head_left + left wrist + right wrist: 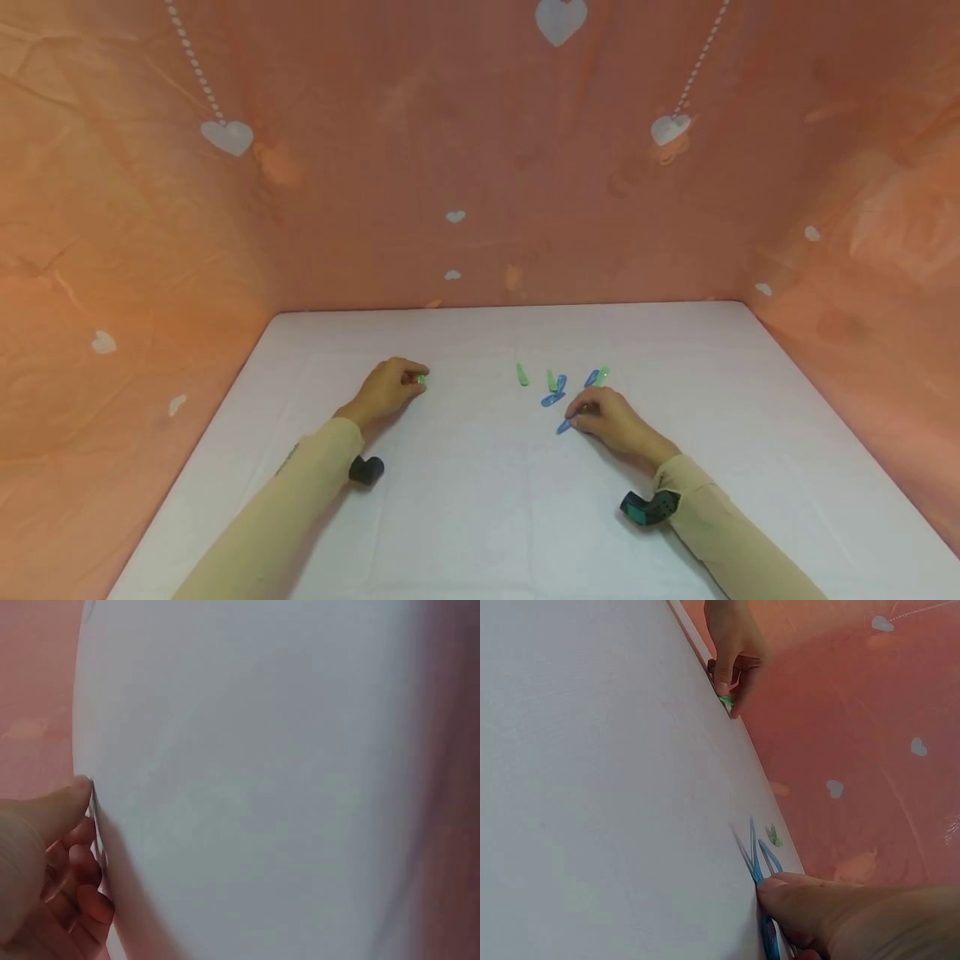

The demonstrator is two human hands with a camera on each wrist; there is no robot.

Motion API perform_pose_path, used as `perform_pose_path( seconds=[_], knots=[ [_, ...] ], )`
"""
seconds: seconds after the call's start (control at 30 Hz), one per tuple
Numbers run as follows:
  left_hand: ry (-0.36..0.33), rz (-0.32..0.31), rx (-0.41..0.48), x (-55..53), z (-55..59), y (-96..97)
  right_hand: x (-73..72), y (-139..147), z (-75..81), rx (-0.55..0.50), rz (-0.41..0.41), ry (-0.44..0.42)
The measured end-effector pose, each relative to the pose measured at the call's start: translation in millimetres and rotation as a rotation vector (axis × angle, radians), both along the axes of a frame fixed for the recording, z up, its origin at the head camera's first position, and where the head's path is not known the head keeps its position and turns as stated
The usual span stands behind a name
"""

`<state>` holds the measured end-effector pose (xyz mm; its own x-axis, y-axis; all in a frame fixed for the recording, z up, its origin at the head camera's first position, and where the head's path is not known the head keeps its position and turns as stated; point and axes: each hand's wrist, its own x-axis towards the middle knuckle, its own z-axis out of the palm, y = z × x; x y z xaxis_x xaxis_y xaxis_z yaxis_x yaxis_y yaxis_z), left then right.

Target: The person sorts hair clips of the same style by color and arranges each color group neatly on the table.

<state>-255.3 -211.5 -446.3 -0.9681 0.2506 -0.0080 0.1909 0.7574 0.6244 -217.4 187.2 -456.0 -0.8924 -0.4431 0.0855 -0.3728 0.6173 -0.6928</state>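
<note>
In the head view my left hand point(386, 390) is over the left part of the table, pinching a small green hair clip point(422, 379) between thumb and fingers. Most of that clip is hidden by the fingers. To the right, my right hand point(611, 421) holds a blue hair clip point(563, 426) by one end, its tip pointing toward the near left. The right wrist view shows this blue clip point(767, 930) under my thumb. Just beyond the right hand lie more clips: a green one point(522, 375), another green one point(552, 381) and a blue one point(553, 400).
A blue clip point(592, 378) and a green clip point(602, 375) lie together behind the right hand. The white table point(465, 500) is bounded by orange cloth walls point(480, 167) with heart prints at the back and both sides.
</note>
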Motion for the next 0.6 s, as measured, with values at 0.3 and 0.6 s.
perform_pose_path(
  seconds=[0.3,0.6],
  knots=[
    [-0.003,0.047,0.030,-2.8,-3.9,-0.2,1.0,-1.6,-1.6,-0.021,-0.020,-0.031],
    [-0.025,0.055,0.086,-3.8,-4.3,-4.5,1.6,-2.4,-0.8,-0.022,-0.048,-0.072]
  ],
)
